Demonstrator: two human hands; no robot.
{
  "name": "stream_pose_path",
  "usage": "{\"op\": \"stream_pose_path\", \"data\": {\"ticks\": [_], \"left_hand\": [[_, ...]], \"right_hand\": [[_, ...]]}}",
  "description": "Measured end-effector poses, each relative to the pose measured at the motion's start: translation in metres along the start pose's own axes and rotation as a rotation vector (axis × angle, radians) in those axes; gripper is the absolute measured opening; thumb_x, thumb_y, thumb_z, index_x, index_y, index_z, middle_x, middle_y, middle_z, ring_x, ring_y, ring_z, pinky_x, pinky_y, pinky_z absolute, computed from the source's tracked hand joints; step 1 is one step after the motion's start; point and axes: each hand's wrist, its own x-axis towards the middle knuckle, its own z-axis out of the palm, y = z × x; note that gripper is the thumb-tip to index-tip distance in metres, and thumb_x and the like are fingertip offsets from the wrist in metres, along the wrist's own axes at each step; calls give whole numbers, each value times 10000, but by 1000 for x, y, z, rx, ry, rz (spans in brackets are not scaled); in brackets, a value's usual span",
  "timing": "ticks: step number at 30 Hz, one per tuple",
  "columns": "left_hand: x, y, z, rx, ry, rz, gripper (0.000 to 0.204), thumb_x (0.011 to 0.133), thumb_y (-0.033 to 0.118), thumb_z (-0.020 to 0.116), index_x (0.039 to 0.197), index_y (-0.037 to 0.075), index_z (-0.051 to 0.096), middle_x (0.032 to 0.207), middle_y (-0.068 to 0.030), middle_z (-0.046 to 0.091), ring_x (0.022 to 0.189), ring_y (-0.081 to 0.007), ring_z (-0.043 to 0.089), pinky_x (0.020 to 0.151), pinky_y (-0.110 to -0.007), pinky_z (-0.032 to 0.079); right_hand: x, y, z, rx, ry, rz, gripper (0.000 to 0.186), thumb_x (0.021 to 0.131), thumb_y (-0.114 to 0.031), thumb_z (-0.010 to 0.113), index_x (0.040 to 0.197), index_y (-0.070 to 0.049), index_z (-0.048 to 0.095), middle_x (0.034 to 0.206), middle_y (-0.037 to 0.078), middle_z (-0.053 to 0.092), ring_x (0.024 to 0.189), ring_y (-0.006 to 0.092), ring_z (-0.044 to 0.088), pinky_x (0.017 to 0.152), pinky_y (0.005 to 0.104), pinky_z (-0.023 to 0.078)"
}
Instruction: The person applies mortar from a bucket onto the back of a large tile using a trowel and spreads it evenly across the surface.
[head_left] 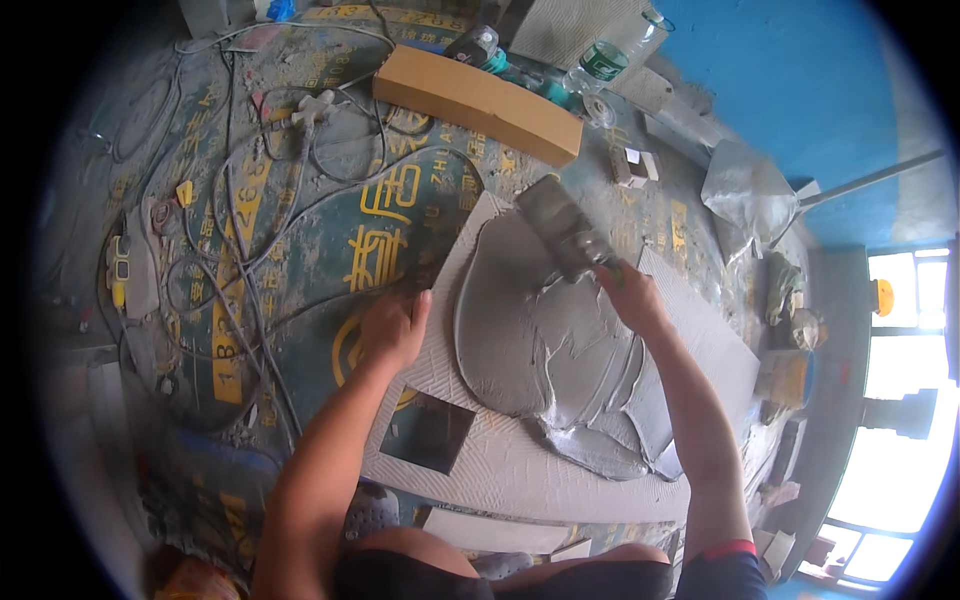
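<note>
A large pale tile (pixel 500 470) with a ridged back lies in front of me, with a square cutout near its lower left corner. Wet grey adhesive (pixel 530 340) covers its middle in a thick, uneven layer. My right hand (pixel 635 298) is wrapped round the handle of a flat metal trowel (pixel 560 225), whose smeared blade lies over the far part of the adhesive. At the tile's left edge, my left hand (pixel 393 328) is closed, thumb up. A dark blurred shape shows just beyond its fingers; what it holds, if anything, I cannot make out.
Tangled cables (pixel 245 230) cover the printed green floor sheet at left. Beyond the tile lie a long cardboard box (pixel 475 105), a teal power tool (pixel 490 55) and a clear plastic bottle (pixel 608 60). A bucket (pixel 785 378) stands at right, near the window.
</note>
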Motion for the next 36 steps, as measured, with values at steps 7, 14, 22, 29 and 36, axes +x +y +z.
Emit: {"op": "stream_pose_path", "data": {"ticks": [7, 14, 22, 29, 36], "left_hand": [[-2, -13, 11, 34, 62, 34, 606, 1020, 479, 373, 735, 41, 680, 830, -188, 663, 844, -397, 624, 788, -509, 488], [-7, -12, 4, 73, 20, -18, 621, 1029, 486, 349, 752, 42, 684, 865, -168, 663, 910, -379, 613, 814, -499, 486], [-2, -7, 8, 31, 4, -2, 610, 1025, 487, 348, 830, 49, 724, 883, -164, 679, 903, -386, 615, 827, -502, 493], [-4, -8, 1, -11, -16, -20, 618, 1028, 494, 337, 811, 50, 709, 852, -200, 689, 857, -414, 641, 776, -518, 492], [-11, -57, -21, -501, 65, -132, 571, 1045, 494, 374, 904, 30, 675, 819, -139, 697, 778, -308, 662, 731, -427, 503]], "right_hand": [[-19, 22, -12, -23, 56, 94, 507, 969, -548, 523, 1147, -79, 600, 898, 235, 703, 898, 414, 683, 775, 496, 518], [-35, -81, -26, 332, -462, 184, 508, 997, -521, 497, 1140, -45, 602, 742, 156, 648, 728, 275, 675, 700, 446, 529], [-5, 4, 14, 147, 98, 122, 513, 988, -494, 501, 1173, -28, 608, 844, 255, 681, 801, 434, 660, 752, 488, 522], [-99, -51, 22, 747, -363, 280, 532, 1006, -543, 483, 1049, -29, 613, 634, 34, 551, 484, 132, 526, 447, 299, 416], [-126, -110, 63, 664, -234, 135, 536, 1012, -533, 489, 957, -8, 581, 606, 40, 538, 531, 106, 554, 482, 306, 425]]}}
